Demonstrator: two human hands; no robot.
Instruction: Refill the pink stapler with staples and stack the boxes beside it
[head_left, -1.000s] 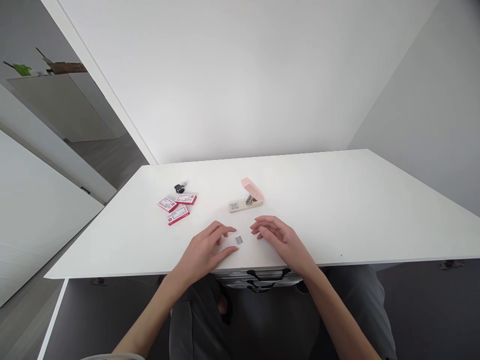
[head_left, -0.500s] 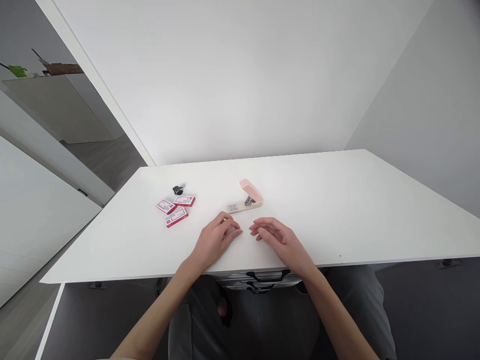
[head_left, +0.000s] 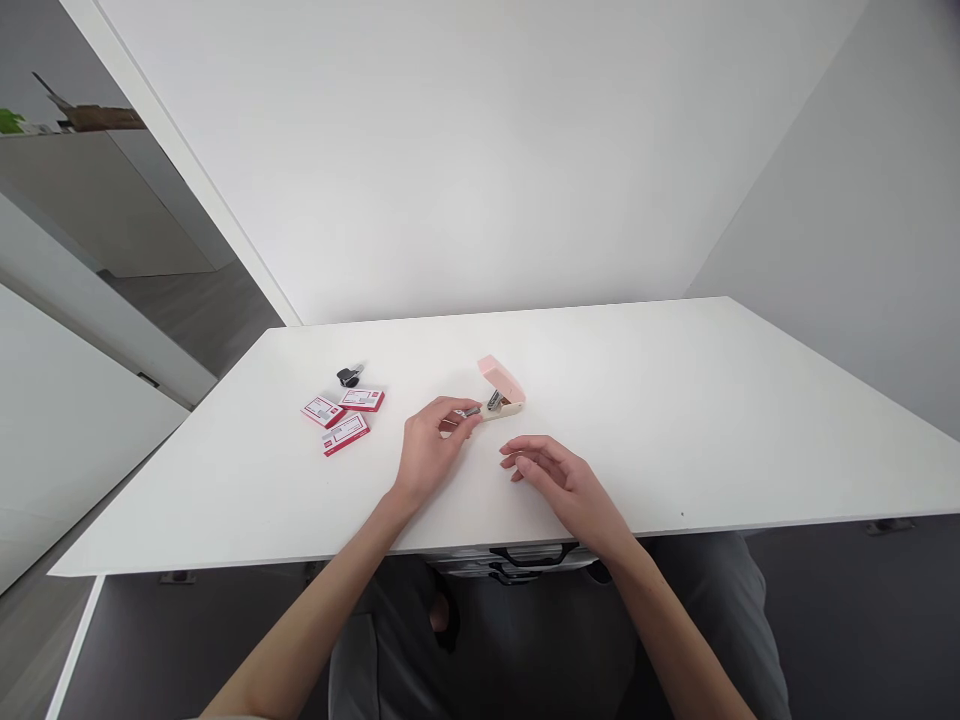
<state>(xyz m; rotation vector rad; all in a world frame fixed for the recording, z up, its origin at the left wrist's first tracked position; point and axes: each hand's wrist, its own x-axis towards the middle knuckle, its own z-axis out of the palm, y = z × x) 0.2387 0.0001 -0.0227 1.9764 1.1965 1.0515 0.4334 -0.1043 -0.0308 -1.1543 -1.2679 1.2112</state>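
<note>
A pink and cream stapler lies on the white table, its pink top swung up away from the cream base. My left hand has its thumb and fingers closed around the base's left end, which they partly hide. In front of the stapler, my right hand rests near the table edge, its fingers loosely curved and apart, holding nothing.
Left of the stapler lie three red and white small boxes, the closest being a box. Behind them is a small black object with a clear part. Black drawer handles show under the table.
My left hand has moved forward from the bare table and closed on the stapler's base. My right hand has hardly moved. The view has shifted slightly.
</note>
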